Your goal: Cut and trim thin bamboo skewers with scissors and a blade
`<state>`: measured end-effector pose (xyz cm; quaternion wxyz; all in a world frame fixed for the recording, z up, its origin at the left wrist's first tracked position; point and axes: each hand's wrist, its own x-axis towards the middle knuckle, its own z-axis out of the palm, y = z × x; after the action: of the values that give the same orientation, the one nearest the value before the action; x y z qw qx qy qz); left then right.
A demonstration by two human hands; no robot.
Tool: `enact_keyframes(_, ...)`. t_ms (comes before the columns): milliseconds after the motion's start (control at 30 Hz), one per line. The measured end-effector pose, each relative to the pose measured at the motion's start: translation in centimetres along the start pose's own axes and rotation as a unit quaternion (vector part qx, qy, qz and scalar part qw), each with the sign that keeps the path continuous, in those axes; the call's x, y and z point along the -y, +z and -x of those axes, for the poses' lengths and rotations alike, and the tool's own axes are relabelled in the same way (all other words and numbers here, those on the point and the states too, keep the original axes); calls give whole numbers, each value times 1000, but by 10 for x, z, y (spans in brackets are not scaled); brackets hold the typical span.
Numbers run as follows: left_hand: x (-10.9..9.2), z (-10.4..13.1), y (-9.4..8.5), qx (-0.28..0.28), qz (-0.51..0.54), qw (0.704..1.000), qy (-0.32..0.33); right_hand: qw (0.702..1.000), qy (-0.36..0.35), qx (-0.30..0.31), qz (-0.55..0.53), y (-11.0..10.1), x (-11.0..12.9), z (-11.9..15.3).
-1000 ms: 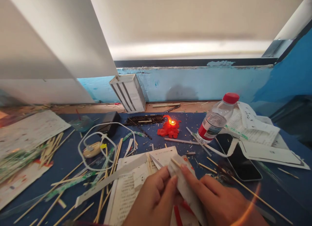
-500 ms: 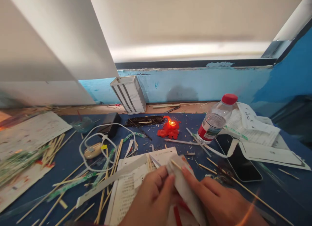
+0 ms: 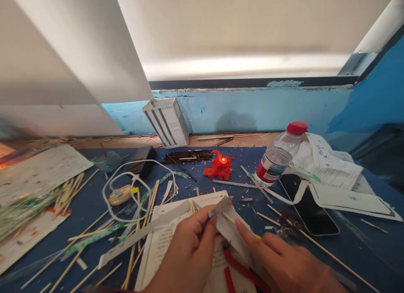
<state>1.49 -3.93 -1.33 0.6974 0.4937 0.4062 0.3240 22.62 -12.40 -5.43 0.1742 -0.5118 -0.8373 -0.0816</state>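
- Left hand [image 3: 193, 242]: the upper edge of a grey-white paper piece [image 3: 232, 230] is pinched between thumb and index finger; these fingers are closed on it.
- Right hand [image 3: 280, 253]: the paper piece is covered at its lower right end; a thin stick [image 3: 227, 217] is pinned against the paper by the index finger. The thumb is hidden from view.
- The paper piece is held tilted between the 2 hands, above a printed booklet [image 3: 160, 242] laid on the blue tabletop [image 3: 90, 196].
- Below the paper piece, a curved red object [image 3: 241, 268] is seen, partly covered by the right hand.
- Beyond the hands, 1 small flame is borne by a lump of red wax [image 3: 217, 170]; dark sticks [image 3: 186, 156] are heaped just beside it, to the left.
- To the right, 1 red-capped bottle [image 3: 274, 160] is stood near 1 phone [image 3: 311, 206], which is partly overlain by paper.
- To the left, a white cable [image 3: 109, 191] is coiled near loose pale sticks [image 3: 153, 198].
- At the back, 1 striped box [image 3: 168, 123] is tilted.
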Motion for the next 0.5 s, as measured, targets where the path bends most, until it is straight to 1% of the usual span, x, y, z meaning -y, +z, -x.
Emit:
enact_keyframes(100, 0, -1, 0, 16, 41, 999, -12, 1000, -8, -3, 16, 5, 0, 2)
enact_keyframes(200, -2, -2, -1, 15, 51, 998, -17, 1000, -13, 1, 14, 6, -2, 2)
enact_keyframes(300, -6, -3, 0, 15, 63, 997, -34, 999, -16, 29, 4, 7, -4, 2)
enact_keyframes(367, -8, -4, 0, 15, 80, 996, -45, 999, -7, 36, -3, 10, -5, 4)
enact_keyframes(433, -9, -5, 1, 14, 97, 994, -52, 1000, 8, 28, -12, 11, -5, 5)
enact_keyframes(500, -10, -6, 2, 19, 105, 993, -54, 999, 16, 7, -37, 6, -6, 3)
